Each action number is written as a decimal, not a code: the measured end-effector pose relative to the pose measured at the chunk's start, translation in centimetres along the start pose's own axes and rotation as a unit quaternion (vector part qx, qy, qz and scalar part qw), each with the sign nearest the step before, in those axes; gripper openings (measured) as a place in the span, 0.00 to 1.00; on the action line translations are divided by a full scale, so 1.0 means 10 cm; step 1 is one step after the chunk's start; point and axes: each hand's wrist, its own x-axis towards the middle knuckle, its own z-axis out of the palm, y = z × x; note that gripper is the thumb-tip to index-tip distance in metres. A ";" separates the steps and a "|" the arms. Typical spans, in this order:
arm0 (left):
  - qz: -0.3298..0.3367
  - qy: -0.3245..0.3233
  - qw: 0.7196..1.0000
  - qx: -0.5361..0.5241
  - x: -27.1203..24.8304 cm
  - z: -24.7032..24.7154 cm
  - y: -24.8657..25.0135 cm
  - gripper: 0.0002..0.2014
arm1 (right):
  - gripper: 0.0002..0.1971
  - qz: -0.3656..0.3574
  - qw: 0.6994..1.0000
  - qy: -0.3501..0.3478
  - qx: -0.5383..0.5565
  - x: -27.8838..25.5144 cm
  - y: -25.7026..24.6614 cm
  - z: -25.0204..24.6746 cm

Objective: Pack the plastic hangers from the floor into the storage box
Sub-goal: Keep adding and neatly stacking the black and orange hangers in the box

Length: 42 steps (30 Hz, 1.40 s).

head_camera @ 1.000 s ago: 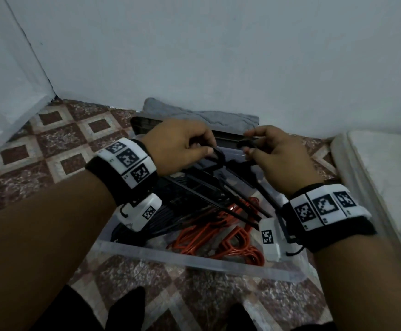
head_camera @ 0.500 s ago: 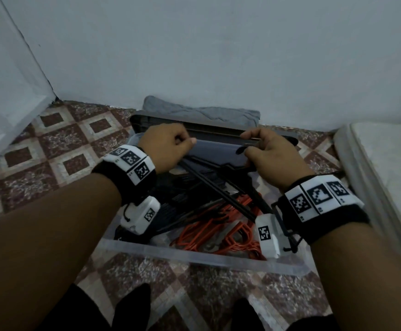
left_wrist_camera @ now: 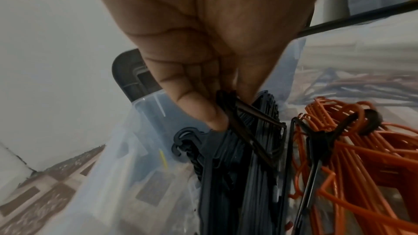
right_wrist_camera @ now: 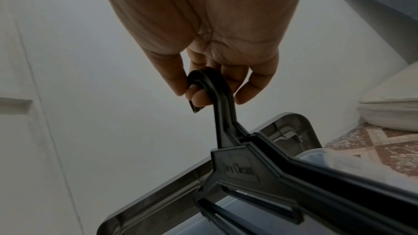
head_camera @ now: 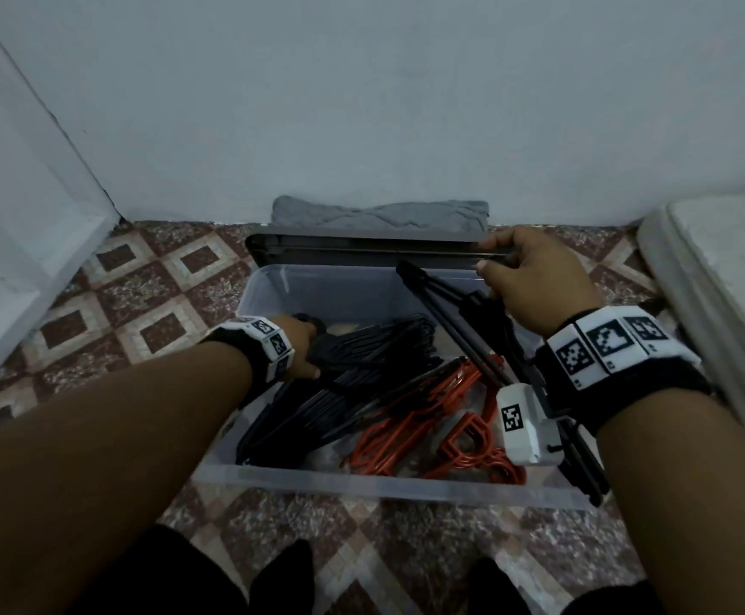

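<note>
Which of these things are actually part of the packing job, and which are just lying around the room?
Part of the job:
- clear storage box
- black hanger held by its hook in the right hand
- stack of black hangers in the box, gripped by the left hand
- orange hangers in the box
- dark box lid behind the box

Just lying about:
- folded grey cloth
- white mattress

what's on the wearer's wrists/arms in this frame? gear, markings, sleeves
Both forearms are bare, no sleeves. Each wrist carries a black band topped with white square blocks printed with black fiducial-style patterns; the left wrist has the same set. A white boxy camera module with its own black-and-white tag hangs under the right wrist, with a thin black cable beside it. No gloves or rings are visible.
</note>
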 end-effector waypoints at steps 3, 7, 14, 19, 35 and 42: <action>-0.006 0.030 0.999 -0.011 0.09 0.15 0.06 0.14 | 0.06 0.011 1.000 0.014 0.014 0.02 0.04 -0.04; -0.029 0.138 0.985 -0.097 0.08 0.08 0.13 0.13 | 0.06 0.006 0.999 0.042 0.021 0.02 0.07 -0.06; -0.002 0.328 0.924 -0.199 -0.29 -0.55 0.30 0.10 | 0.05 -0.010 0.991 0.131 0.001 0.01 0.06 -0.10; -0.022 0.391 0.854 -0.342 -0.63 -0.97 0.34 0.07 | 0.06 -0.014 0.995 0.094 0.038 -0.03 0.06 -0.14; 0.013 0.398 0.664 -0.632 -0.61 -0.76 0.02 0.22 | 0.08 -0.022 0.986 -0.016 0.163 0.01 0.04 -0.17; -0.078 0.382 0.558 -0.732 -0.37 -0.61 -0.34 0.22 | 0.20 -0.081 0.987 -0.105 0.094 -0.12 -0.07 -0.18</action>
